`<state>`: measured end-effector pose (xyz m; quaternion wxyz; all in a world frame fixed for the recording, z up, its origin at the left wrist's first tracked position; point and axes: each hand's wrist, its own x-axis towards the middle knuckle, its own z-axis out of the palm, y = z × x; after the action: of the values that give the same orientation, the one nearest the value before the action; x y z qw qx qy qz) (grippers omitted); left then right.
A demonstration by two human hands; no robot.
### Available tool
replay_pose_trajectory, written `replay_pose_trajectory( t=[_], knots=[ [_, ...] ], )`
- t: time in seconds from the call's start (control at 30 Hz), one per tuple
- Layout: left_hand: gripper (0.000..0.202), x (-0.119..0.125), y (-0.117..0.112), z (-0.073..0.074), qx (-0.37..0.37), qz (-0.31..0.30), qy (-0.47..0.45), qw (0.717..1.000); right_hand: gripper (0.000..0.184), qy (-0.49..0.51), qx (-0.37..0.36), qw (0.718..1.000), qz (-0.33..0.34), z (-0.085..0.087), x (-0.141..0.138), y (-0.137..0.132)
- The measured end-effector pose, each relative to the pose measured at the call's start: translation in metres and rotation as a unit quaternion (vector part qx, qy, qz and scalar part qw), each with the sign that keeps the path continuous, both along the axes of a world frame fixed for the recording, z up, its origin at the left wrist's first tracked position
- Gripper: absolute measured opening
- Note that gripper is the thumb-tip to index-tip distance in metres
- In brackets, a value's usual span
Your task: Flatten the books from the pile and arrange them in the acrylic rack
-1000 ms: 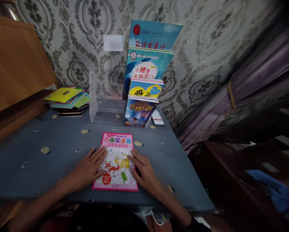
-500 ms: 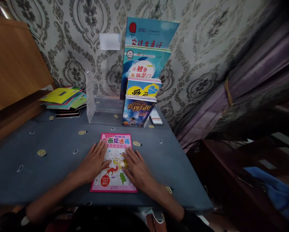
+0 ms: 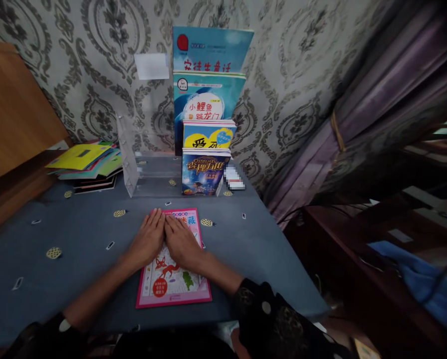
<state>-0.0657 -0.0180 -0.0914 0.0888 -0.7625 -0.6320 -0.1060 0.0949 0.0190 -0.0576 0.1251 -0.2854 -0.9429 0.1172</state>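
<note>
A pink children's puzzle book (image 3: pixel 173 281) lies flat on the blue-grey tablecloth (image 3: pixel 77 244) in front of me. My left hand (image 3: pixel 148 239) rests palm down on the book's upper left part, fingers stretched out and together. My right hand (image 3: pixel 180 242) lies flat beside it on the upper middle of the cover, fingers extended. The two hands touch side by side and hide most of the title. Neither hand holds anything.
A clear acrylic book stand (image 3: pixel 133 159) at the back holds several upright children's books (image 3: pixel 204 169) against the patterned wall. A loose stack of colourful books (image 3: pixel 85 162) lies at the back left. Purple curtain (image 3: pixel 358 124) and dark furniture stand to the right of the table edge.
Both hands slid forward and inward over the book, from its two sides to its upper part, where they now touch. The camera view shifted slightly right.
</note>
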Motion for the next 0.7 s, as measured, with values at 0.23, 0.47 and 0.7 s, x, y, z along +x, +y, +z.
replay_pose_trajectory(
  t=[0.23,0.47,0.7],
  knots=[
    [0.052,0.001,0.005,-0.007,0.025,0.016,-0.004,1.0,0.053,0.041,0.022,0.999,-0.026,-0.002,0.001,0.007],
    [0.052,0.005,0.005,0.0,0.011,0.024,0.007,1.0,0.055,0.05,0.001,0.997,-0.052,0.003,0.005,0.008],
    [0.051,0.006,0.003,0.006,0.006,0.026,0.025,0.999,0.057,0.05,-0.013,0.995,-0.084,0.003,0.008,0.007]
  ],
)
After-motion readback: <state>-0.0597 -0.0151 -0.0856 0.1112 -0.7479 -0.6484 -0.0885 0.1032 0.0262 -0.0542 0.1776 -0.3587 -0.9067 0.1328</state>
